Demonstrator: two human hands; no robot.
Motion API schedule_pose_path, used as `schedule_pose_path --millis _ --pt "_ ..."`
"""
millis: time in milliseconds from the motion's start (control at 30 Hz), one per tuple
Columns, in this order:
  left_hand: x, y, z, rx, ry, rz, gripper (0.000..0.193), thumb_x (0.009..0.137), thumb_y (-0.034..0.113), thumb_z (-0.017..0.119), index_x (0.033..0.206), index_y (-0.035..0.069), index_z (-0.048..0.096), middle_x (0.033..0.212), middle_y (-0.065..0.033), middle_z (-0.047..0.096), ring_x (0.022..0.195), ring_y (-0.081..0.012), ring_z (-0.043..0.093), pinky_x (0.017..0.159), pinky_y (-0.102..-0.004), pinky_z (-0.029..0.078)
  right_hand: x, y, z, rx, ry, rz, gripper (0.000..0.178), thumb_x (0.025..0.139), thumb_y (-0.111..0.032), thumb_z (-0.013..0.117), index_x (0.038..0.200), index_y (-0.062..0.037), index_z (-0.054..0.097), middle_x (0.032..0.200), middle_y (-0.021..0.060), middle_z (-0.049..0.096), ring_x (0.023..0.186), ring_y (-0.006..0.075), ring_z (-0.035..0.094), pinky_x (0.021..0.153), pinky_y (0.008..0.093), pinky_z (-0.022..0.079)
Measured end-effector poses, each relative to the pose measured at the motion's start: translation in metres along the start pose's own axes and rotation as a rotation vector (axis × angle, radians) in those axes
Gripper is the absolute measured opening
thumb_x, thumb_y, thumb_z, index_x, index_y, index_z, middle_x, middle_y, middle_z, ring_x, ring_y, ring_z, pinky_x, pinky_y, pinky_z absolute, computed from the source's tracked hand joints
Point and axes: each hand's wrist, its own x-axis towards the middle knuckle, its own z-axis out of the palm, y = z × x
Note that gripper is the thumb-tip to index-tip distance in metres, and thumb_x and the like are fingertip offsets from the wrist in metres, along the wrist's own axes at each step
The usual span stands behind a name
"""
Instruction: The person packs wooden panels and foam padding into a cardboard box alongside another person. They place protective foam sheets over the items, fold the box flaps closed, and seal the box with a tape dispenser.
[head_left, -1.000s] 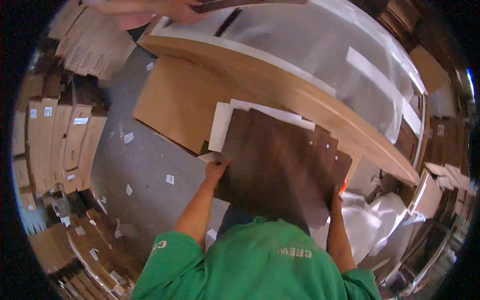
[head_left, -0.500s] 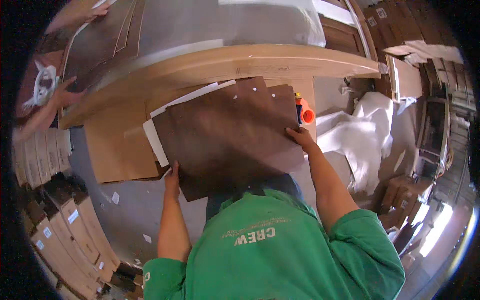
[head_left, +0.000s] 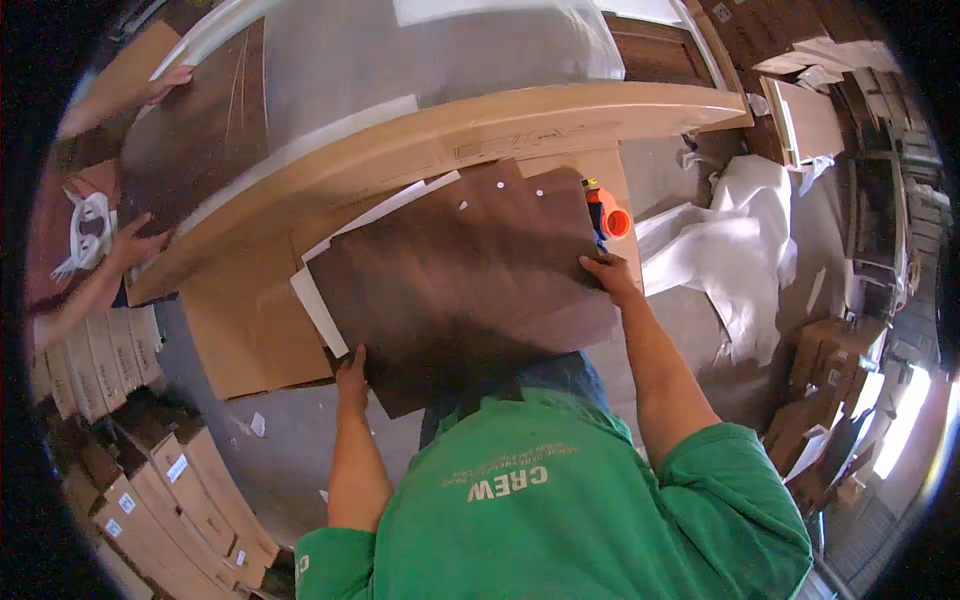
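Note:
A dark brown flat panel [head_left: 460, 290] lies across the front of my body, its near corner over my lap. My left hand [head_left: 352, 380] is closed on its lower left edge. My right hand [head_left: 612, 278] grips the right edge, thumb on top. Under the far side show more brown edges with small white dots, and a white sheet [head_left: 318, 312] sticks out at the left. Just beyond my right hand sits an orange and blue tool [head_left: 615, 220], seemingly a tape dispenser, partly hidden by the panel.
A long cardboard edge [head_left: 450, 130] crosses ahead, beside a plastic-covered surface [head_left: 340, 60]. At far left a co-worker's hands [head_left: 135, 245] hold another brown panel [head_left: 200, 110]. Cardboard [head_left: 240, 330] lies below. White wrapping [head_left: 740, 240] covers floor at right; boxes [head_left: 170, 500] stand lower left.
The co-worker's fanned brown sheets have come closer together at the far left. My hands keep their hold on the panel, with little movement; the whole view has shifted slightly.

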Motion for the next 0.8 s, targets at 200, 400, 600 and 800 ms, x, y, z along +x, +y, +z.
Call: schedule_pose_path --millis 200,400,600,800 --pt "0.009 -0.024 -0.030 -0.012 -0.004 0.035 0.066 0.076 0.041 0.064 0.118 -0.006 0.042 0.116 -0.0146 0.050 0.106 -0.0229 0.048 0.088 -0.0337 0.039 -0.022 -0.030 0.023 0.012 -0.117 0.023 0.049 0.067 -0.020 0.075 0.106 0.0018 0.055 0.090 0.0061 0.061 0.074 0.0139 0.059 0.067 0.0268 0.049" --pt "-0.006 -0.005 -0.030 0.064 -0.110 0.182 0.067 0.076 0.042 0.063 0.119 -0.005 0.042 0.119 -0.0147 0.048 0.107 -0.0231 0.048 0.088 -0.0325 0.039 -0.046 -0.037 0.034 0.009 -0.093 0.051 0.049 0.072 -0.028 0.071 0.107 0.0020 0.055 0.093 0.0065 0.061 0.079 0.0148 0.059 0.070 0.0281 0.050" --pt "0.031 -0.021 -0.025 0.037 -0.064 0.130 0.066 0.074 0.045 0.063 0.115 -0.005 0.048 0.119 -0.0147 0.048 0.105 -0.0219 0.049 0.086 -0.0306 0.039 0.015 0.040 -0.011 0.066 -0.039 0.141 0.050 0.078 -0.042 0.060 0.108 -0.0018 0.055 0.096 0.0051 0.059 0.085 0.0151 0.055 0.074 0.0283 0.045" --pt "0.062 -0.084 -0.074 0.482 0.162 0.173 0.072 0.073 0.049 0.062 0.121 -0.002 0.044 0.125 -0.0168 0.044 0.111 -0.0272 0.045 0.088 -0.0351 0.039 -0.060 -0.043 0.035 0.387 -0.201 0.171 0.059 0.080 -0.037 0.059 0.126 -0.0054 0.040 0.116 0.0063 0.051 0.102 0.0198 0.051 0.084 0.0348 0.045"
